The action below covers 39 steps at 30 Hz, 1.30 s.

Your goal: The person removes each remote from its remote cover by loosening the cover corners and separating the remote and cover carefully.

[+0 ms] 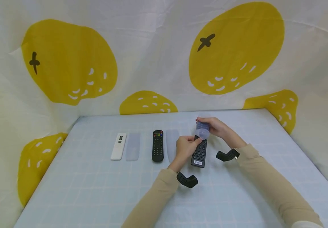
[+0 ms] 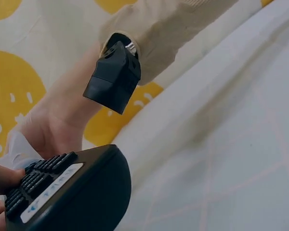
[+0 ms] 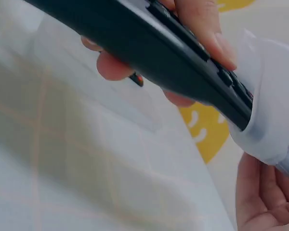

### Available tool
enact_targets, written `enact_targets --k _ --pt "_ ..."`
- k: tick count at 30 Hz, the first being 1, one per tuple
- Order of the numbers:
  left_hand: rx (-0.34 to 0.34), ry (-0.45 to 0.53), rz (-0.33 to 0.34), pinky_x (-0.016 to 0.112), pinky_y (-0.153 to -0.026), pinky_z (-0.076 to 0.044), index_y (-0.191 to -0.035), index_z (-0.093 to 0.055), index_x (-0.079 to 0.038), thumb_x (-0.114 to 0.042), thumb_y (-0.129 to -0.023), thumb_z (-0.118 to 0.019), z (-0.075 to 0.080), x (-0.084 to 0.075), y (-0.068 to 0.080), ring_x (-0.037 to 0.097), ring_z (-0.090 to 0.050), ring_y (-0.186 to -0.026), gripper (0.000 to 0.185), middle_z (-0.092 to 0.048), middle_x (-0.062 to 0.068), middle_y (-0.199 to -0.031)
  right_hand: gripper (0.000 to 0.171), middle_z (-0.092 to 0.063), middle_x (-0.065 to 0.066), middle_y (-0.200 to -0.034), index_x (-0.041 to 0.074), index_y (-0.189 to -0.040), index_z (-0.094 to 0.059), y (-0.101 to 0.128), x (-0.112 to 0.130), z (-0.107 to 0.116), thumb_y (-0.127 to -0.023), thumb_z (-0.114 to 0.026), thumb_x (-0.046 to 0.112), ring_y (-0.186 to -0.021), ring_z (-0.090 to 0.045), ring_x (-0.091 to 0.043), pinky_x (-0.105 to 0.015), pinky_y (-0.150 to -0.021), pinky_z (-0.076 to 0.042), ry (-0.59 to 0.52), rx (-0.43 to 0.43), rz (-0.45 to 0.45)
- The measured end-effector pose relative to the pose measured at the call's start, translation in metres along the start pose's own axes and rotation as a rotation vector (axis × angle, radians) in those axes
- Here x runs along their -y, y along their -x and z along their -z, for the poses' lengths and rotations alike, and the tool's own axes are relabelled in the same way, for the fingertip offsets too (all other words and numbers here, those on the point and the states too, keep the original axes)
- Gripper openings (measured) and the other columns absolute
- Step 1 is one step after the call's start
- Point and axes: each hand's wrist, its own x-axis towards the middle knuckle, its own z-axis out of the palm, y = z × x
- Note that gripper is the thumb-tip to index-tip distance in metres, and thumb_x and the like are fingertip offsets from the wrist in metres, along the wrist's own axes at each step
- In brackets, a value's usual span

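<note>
Cream cloth printed with big yellow fruit (image 1: 238,47) walls in a pale blue checked tabletop (image 1: 95,196) that fills the lower half of the head view. Near the centre of that view, the person's left hand (image 1: 185,148) grips a black remote (image 1: 200,153) around its middle, fingers curled under the body and thumb on the keypad, which steadies it. The right hand (image 1: 213,126) pinches a translucent silicone sleeve (image 1: 202,129) that caps the remote's far end; the right wrist view shows the sleeve (image 3: 269,101) stretched over that tip, with the fingers (image 3: 202,29) of the other hand clamped on the dark body (image 3: 149,53). How far the sleeve reaches down the remote is hard to judge, since it is nearly see-through. The remote is raised off the table at an angle, its near end lower, as the left wrist view suggests (the rounded end (image 2: 86,192) hangs above the cloth there).

To the left of the hands, in a row across the middle of the head view, lie a second clear sleeve (image 1: 171,144), another black remote (image 1: 157,145) with coloured buttons, a third clear sleeve (image 1: 132,146) and a slim white remote (image 1: 118,146), each remote beside a sleeve. Black wrist cameras (image 1: 187,180) sit below tan sleeves (image 1: 266,180).
</note>
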Motion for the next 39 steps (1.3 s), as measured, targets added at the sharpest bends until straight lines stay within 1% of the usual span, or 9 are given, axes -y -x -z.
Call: enact_targets --k 5,11,16,20,24,27,30,34,39 --pt "0.011 -0.028 -0.004 0.024 -0.065 -0.057 -0.102 -0.074 -0.001 -0.022 -0.080 -0.076 0.001 0.001 -0.002 0.016 -0.073 -0.079 0.030 -0.075 0.012 -0.089 0.004 -0.064 0.013 -0.081 0.014 -0.089 -0.068 -0.001 0.002 -0.008 -0.089 -0.066 0.018 -0.081 -0.057 -0.002 -0.017 -0.074 -0.047 0.109 -0.221 0.062" --pt "-0.019 -0.061 -0.042 0.023 -0.064 -0.056 -0.101 -0.075 -0.004 -0.023 -0.081 -0.076 0.001 -0.003 0.000 0.014 -0.073 -0.078 0.028 -0.075 0.010 -0.089 0.045 -0.059 0.014 -0.081 0.000 -0.122 -0.058 -0.002 0.005 -0.019 -0.086 -0.070 0.023 -0.081 -0.055 -0.002 -0.018 -0.078 -0.044 0.123 -0.456 0.082" --pt "-0.028 -0.055 -0.049 0.021 -0.061 -0.055 -0.096 -0.076 -0.004 -0.021 -0.080 -0.076 -0.003 -0.005 0.006 0.013 -0.073 -0.074 0.023 -0.075 0.010 -0.084 0.022 -0.060 0.013 -0.077 0.010 -0.100 -0.063 -0.002 0.007 -0.019 -0.083 -0.073 0.020 -0.082 -0.053 -0.004 -0.018 -0.077 -0.043 -0.005 -0.561 0.038" --pt "-0.011 -0.014 -0.039 0.019 -0.058 -0.055 -0.094 -0.076 -0.002 -0.020 -0.081 -0.076 -0.008 -0.004 0.011 0.013 -0.073 -0.072 0.023 -0.075 0.011 -0.083 0.008 -0.064 0.014 -0.072 0.015 -0.082 -0.067 -0.001 0.010 -0.014 -0.081 -0.075 0.013 -0.080 -0.054 -0.005 -0.016 -0.070 -0.043 -0.114 -0.606 0.057" --pt "-0.023 0.001 -0.043 0.020 -0.058 -0.055 -0.094 -0.076 -0.002 -0.021 -0.080 -0.077 -0.010 -0.005 0.012 0.013 -0.073 -0.072 0.023 -0.075 0.011 -0.083 0.013 -0.061 0.013 -0.076 0.014 -0.087 -0.064 0.003 0.010 -0.012 -0.080 -0.075 0.016 -0.078 -0.053 -0.003 -0.014 -0.065 -0.044 -0.085 -0.596 0.064" --pt "-0.037 -0.003 -0.039 0.021 -0.058 -0.055 -0.094 -0.077 -0.002 -0.020 -0.079 -0.078 -0.008 -0.005 0.011 0.014 -0.073 -0.073 0.023 -0.075 0.011 -0.083 0.023 -0.057 0.011 -0.084 0.014 -0.097 -0.056 0.009 0.007 -0.010 -0.084 -0.073 0.022 -0.081 -0.052 -0.003 -0.013 -0.068 -0.047 -0.033 -0.512 0.050" --pt "-0.032 -0.001 -0.032 0.022 -0.060 -0.056 -0.094 -0.076 -0.001 -0.020 -0.079 -0.078 -0.007 -0.004 0.010 0.015 -0.073 -0.074 0.024 -0.075 0.012 -0.084 0.023 -0.056 0.011 -0.088 0.013 -0.100 -0.053 0.014 0.004 -0.007 -0.088 -0.069 0.024 -0.084 -0.052 -0.003 -0.013 -0.071 -0.047 -0.060 -0.414 0.055" --pt "-0.051 0.021 -0.003 0.023 -0.062 -0.057 -0.096 -0.075 -0.001 -0.020 -0.080 -0.077 -0.007 -0.003 0.006 0.015 -0.073 -0.077 0.026 -0.075 0.013 -0.087 0.007 -0.062 0.012 -0.084 0.016 -0.089 -0.062 0.019 -0.003 -0.003 -0.092 -0.064 0.023 -0.080 -0.056 -0.001 -0.013 -0.070 -0.049 -0.173 -0.292 0.033" --pt "-0.124 0.037 -0.005 0.025 -0.063 -0.057 -0.096 -0.076 -0.001 -0.020 -0.080 -0.077 -0.007 -0.001 -0.001 0.016 -0.073 -0.078 0.025 -0.075 0.013 -0.087 0.020 -0.066 0.010 -0.079 0.021 -0.079 -0.067 0.023 -0.014 -0.009 -0.096 -0.058 0.019 -0.076 -0.061 0.000 -0.013 -0.070 -0.051 -0.225 -0.243 0.020"
